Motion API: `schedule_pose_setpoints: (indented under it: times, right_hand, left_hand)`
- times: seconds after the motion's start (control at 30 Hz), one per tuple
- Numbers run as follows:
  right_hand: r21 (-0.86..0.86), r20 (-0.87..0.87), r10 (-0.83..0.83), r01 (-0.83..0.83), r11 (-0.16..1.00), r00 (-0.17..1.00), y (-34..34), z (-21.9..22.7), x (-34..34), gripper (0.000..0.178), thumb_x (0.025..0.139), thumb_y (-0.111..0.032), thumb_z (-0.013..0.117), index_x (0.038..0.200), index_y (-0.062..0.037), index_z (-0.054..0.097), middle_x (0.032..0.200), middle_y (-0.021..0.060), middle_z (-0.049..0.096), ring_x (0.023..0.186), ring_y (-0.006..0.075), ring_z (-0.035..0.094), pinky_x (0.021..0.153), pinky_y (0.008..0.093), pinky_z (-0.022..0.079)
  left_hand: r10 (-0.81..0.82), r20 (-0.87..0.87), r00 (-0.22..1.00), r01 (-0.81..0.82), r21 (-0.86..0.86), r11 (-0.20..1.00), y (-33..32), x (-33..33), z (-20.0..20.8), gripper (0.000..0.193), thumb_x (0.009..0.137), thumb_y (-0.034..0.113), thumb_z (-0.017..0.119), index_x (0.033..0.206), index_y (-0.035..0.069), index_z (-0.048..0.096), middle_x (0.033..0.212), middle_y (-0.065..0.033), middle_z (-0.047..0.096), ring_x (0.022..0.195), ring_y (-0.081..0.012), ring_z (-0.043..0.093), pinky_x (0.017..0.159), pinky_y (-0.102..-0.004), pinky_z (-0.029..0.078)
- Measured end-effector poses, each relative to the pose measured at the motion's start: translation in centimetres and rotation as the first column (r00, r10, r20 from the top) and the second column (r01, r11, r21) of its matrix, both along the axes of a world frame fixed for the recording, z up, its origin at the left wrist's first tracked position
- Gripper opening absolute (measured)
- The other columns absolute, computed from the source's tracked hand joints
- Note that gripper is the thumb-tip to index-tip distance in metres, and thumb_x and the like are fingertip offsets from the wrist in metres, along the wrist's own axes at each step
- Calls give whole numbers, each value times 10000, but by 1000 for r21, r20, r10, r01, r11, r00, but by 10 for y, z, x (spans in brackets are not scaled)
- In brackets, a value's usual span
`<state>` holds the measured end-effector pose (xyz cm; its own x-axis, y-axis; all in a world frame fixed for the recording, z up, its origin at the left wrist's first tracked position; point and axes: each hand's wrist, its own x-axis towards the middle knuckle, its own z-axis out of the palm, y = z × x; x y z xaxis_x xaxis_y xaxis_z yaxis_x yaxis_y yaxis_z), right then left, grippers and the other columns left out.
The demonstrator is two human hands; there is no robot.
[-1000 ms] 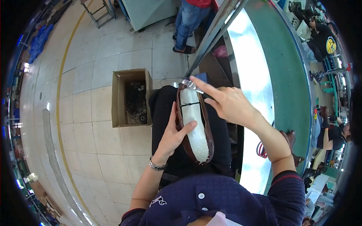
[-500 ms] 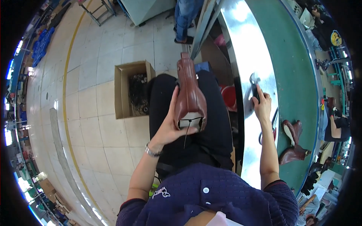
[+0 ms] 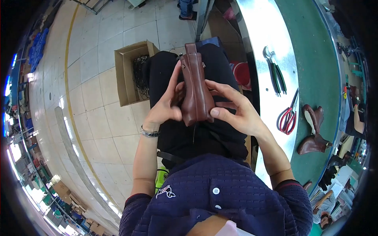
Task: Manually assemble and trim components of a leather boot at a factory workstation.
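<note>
You hold the brown boot point(image 3: 195, 90) over your lap, its pull tab pointing away from you and its back seam facing up. Your left hand point(image 3: 167, 106) has its fingers gripping the boot's left side; your right hand point(image 3: 240, 112) grips the right side, thumb at the near end. A dark thread point(image 3: 193, 134) hangs there. On the metal desk point(image 3: 265, 23) to your right lie pliers point(image 3: 278, 76) and red-handled scissors point(image 3: 288, 121), apart. Further right, more brown boots point(image 3: 313, 144) rest on the green surface point(image 3: 305, 51). A cardboard box point(image 3: 122, 78) stands on your left.
</note>
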<state>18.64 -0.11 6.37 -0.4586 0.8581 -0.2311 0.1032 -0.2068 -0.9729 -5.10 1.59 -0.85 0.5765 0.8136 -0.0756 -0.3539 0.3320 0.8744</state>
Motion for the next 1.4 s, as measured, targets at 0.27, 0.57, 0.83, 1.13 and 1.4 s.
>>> schedule_pose_setpoints:
  times: [0.27, 0.57, 0.83, 1.13, 1.4]
  right_hand:
    - [381, 327, 27, -158, 911, 945, 12, -12, 21, 512, 855, -250, 702, 1303, -41, 568, 1271, 171, 590, 1147, 305, 590, 953, 387, 481]
    - [580, 813, -582, 52, 813, 31, 61, -123, 160, 479, 966, -358, 552, 1330, -47, 546, 1337, 233, 504, 1239, 352, 488, 966, 452, 465]
    - [-73, 343, -560, 616, 784, 754, 63, -59, 131, 328, 912, -245, 567, 1141, -32, 667, 908, 62, 649, 825, 141, 579, 802, 297, 441]
    - [-559, -40, 278, -252, 790, 960, 16, 10, 45, 445, 994, -424, 504, 896, -15, 646, 612, 10, 567, 533, 91, 559, 525, 228, 442]
    - [-549, -85, 481, -444, 708, 873, 21, 7, 22, 636, 1003, -526, 411, 594, -56, 537, 478, 4, 503, 408, 97, 510, 441, 241, 427]
  left_hand:
    - [366, -63, 929, -371, -145, 917, 12, 31, 27, 583, 860, 422, 706, 1249, 83, 433, 1173, -77, 557, 1029, -137, 547, 913, -305, 461]
    - [383, -150, 911, -401, -111, 909, 16, 49, 20, 454, 828, 378, 755, 1078, 70, 535, 944, -5, 558, 853, -81, 523, 796, -245, 439]
    - [429, -279, 859, -433, 51, 900, 22, 54, 2, 456, 865, 493, 684, 942, 65, 549, 866, -2, 505, 764, -83, 464, 723, -250, 407]
    - [463, -221, 859, -466, 39, 884, 20, 61, 6, 438, 890, 491, 655, 955, 68, 560, 860, 3, 474, 767, -81, 449, 726, -249, 404]
    - [455, -299, 839, -440, 120, 890, 9, 50, -4, 421, 895, 459, 645, 988, 57, 561, 893, -19, 480, 872, -128, 428, 802, -271, 374]
